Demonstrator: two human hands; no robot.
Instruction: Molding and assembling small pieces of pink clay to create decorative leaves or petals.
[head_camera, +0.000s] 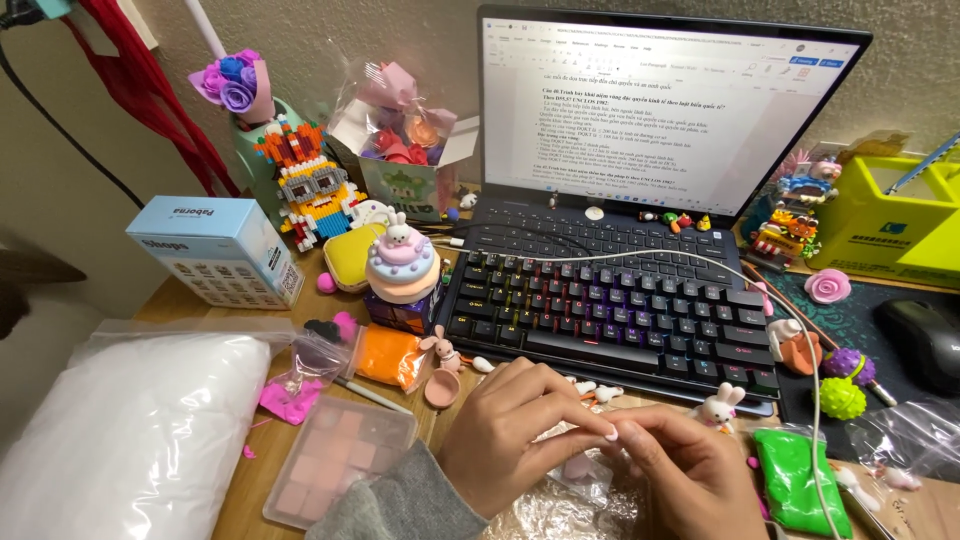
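My left hand (515, 425) and my right hand (690, 475) meet at the fingertips near the desk's front edge, just below a black keyboard (610, 310). Together they pinch a very small pale bit of clay (618, 432); it is too small to make out. A crinkled clear plastic bag (560, 510) lies under them. A tiny white rabbit figure (718, 408) stands just right of my fingers. Small white clay pieces (595, 390) lie by the keyboard's front edge.
An open laptop (650, 110) stands behind the keyboard. Left: a big white bag (130, 430), a pink mould tray (335, 465), orange clay (388, 355), a blue box (215, 250), block figures. Right: green clay (795, 475), a mouse (925, 340), a yellow-green box (895, 225).
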